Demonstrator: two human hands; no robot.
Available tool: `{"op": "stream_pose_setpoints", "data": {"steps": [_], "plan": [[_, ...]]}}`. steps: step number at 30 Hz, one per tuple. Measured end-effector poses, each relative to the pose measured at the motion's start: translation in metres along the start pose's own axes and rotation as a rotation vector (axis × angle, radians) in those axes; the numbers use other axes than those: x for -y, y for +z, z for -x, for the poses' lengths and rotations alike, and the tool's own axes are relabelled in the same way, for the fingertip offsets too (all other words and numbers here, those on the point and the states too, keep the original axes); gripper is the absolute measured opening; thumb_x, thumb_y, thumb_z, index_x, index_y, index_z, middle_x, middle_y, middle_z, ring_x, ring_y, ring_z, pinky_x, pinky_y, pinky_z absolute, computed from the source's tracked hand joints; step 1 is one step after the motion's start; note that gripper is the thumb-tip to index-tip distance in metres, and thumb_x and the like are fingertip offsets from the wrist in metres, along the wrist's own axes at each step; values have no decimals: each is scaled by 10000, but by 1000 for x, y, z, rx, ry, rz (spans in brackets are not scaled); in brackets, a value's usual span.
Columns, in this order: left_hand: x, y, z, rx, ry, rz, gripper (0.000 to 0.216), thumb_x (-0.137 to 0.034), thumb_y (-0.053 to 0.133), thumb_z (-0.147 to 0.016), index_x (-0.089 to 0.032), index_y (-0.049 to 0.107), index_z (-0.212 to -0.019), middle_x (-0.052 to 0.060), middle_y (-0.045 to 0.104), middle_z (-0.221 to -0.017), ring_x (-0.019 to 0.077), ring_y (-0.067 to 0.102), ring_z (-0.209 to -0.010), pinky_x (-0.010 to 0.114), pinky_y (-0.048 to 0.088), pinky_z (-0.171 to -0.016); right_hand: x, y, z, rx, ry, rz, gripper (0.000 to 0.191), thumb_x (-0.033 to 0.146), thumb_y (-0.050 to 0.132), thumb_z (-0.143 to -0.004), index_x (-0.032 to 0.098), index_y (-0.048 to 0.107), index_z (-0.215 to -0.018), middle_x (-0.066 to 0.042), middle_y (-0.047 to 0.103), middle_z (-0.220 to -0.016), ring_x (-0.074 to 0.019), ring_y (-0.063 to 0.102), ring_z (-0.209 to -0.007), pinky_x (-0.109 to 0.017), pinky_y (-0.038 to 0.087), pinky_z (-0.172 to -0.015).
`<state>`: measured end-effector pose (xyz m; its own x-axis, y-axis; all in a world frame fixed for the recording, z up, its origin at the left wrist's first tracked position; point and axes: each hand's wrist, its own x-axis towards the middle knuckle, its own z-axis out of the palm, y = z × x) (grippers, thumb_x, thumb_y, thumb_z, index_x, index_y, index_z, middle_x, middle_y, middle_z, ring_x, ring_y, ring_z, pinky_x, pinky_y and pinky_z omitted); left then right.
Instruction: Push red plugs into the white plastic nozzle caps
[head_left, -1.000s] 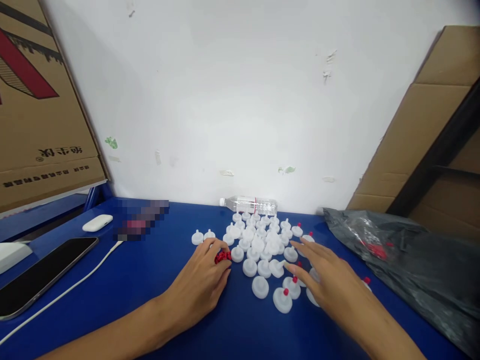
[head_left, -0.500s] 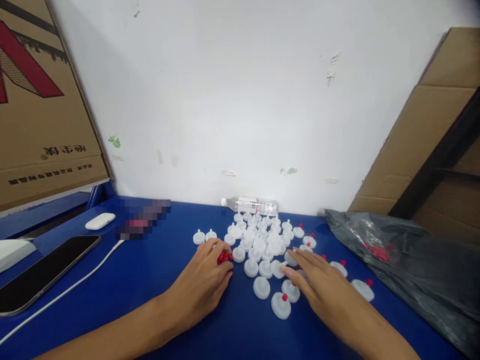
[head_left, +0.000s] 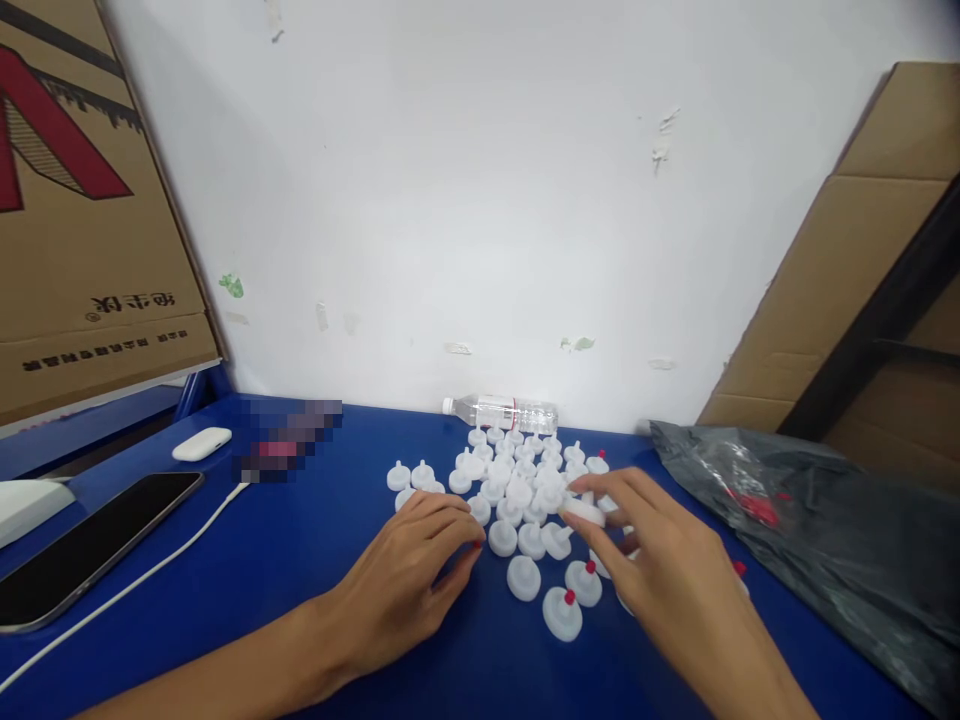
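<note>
On a blue table (head_left: 292,570) against a white wall (head_left: 480,200), a loose cluster of white spouted pieces (head_left: 523,578), mostly resting base down, with narrow stems pointing up. At the right edge of the cluster, in the right hand (head_left: 667,545), a single white spouted disc (head_left: 582,513), pinched narrowly between thumb and fingers, roughly level, stem upward. To the left of the cluster, the left hand (head_left: 416,570), low over the table, with fingers curled in on a small red piece (head_left: 478,544), barely showing at the tips (impossible to tell how many more behind the knuckles). Toward the front, a few white pieces with red caps (head_left: 591,567) on their stems.

Probably very light in the hand, stiff moulded plastic, smooth enough to slip a little, not easily broken. Best taken by the rim of the round base, with the thin stem as a likely less steady hold. For the red caps, tiny as they look, a fingertip pinch around the sides.

Behind, a clear bottle (head_left: 499,411) on its side. Far right, a crumpled grey plastic bag (head_left: 840,550). Far left, a phone (head_left: 97,550).
</note>
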<state>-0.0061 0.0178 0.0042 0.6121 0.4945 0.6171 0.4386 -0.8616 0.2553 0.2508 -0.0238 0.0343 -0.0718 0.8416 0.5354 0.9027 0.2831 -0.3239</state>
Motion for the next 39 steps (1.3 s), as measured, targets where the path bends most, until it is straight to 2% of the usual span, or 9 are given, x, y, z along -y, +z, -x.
{"op": "stream_pose_setpoints", "data": {"steps": [5, 10, 14, 17, 23, 27, 31, 39], "plan": [[1, 1, 0, -51, 26, 4, 178, -120, 559, -980, -205, 627, -1121, 35, 686, -1009, 173, 613, -942, 331, 487, -873, 9, -1, 0, 101, -142, -81, 191, 338, 506, -1000, 286, 642, -1124, -48, 665, -1139, -193, 711, -855, -309, 583, -754], [4, 1, 0, -75, 39, -15, 122, -160, 585, -983, -208, 644, -1079, 32, 672, -947, 175, 593, -865, 315, 480, -784, 15, -3, 1, 189, -235, -100, 220, 324, 493, -1015, 306, 677, -1134, -31, 709, -1098, -199, 722, -892, -302, 581, -760], [1, 0, 0, -93, 26, -20, 122, -150, 587, -982, -208, 641, -1074, 25, 678, -945, 168, 604, -857, 308, 477, -784, 18, -1, 3, 196, -263, -67, 295, 233, 481, -1000, 338, 664, -1207, -15, 689, -1219, -212, 720, -981, -353, 587, -845], [0, -1, 0, -109, 28, -15, 154, -122, 587, -975, -211, 637, -1091, 20, 690, -970, 161, 617, -870, 306, 481, -805, 23, -1, 4, 200, -278, -72, 308, 178, 472, -976, 322, 681, -1151, -19, 678, -1250, -226, 707, -1035, -377, 583, -868], [3, 0, 0, -161, 61, -16, 264, -93, 591, -965, -207, 630, -1199, 45, 697, -981, 175, 595, -887, 328, 510, -812, 36, 0, 5, 279, -285, -138, 282, 73, 496, -906, 290, 676, -901, 33, 708, -1181, -192, 713, -978, -306, 578, -801], [1, 0, -1, -165, 129, 23, 278, -79, 581, -966, -207, 634, -1208, 52, 706, -953, 173, 600, -876, 326, 535, -791, 39, 4, 7, 266, -318, -160, 272, 68, 518, -893, 291, 672, -915, 34, 721, -1137, -199, 714, -972, -319, 572, -820], [-4, -2, -3, -169, 172, 45, 246, -85, 574, -971, -187, 645, -1183, 67, 722, -941, 177, 621, -866, 332, 551, -780, 41, 4, 7, 281, -343, -226, 274, 64, 537, -893, 290, 686, -936, 38, 730, -1038, -165, 717, -912, -272, 562, -821], [-5, -5, 0, -140, 216, 77, 256, -44, 601, -937, -147, 647, -1167, 85, 718, -952, 187, 635, -868, 352, 547, -800, 45, -2, 6, 360, -267, -305, 209, 91, 534, -920, 273, 633, -954, 36, 721, -948, -161, 704, -863, -276, 550, -798]]}}
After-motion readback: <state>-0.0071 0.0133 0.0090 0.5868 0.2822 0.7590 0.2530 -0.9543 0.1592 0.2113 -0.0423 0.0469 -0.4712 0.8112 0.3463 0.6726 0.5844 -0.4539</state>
